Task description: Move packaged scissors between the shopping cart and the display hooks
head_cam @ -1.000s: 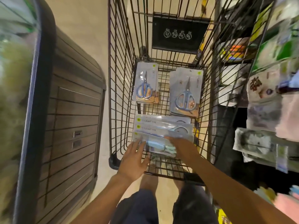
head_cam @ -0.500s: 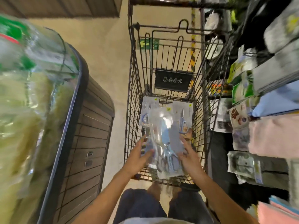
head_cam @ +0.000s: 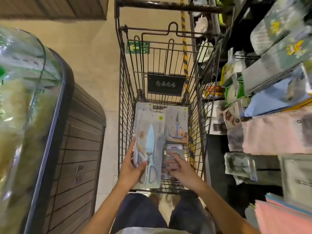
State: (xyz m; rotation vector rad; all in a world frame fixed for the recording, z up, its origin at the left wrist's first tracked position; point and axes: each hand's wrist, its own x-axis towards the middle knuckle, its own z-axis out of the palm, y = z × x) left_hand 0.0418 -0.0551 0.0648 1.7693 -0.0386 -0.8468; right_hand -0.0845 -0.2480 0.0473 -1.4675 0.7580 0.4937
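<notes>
Over cart (head_cam: 125,115), left hand (head_cam: 131,168) grips scissors pack (head_cam: 150,149); right hand (head_cam: 179,168) spread, fingers relaxed

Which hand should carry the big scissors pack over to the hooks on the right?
Probably the left hand: it already grips the large scissors pack above the cart. The right hand is nearer the display but rests open on packs in the cart.

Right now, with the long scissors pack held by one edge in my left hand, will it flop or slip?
The long scissors pack looks like flat carded plastic, so probably fairly stiff. Its glossy face may be slippery. The left hand grips low, so it could tip.
</notes>
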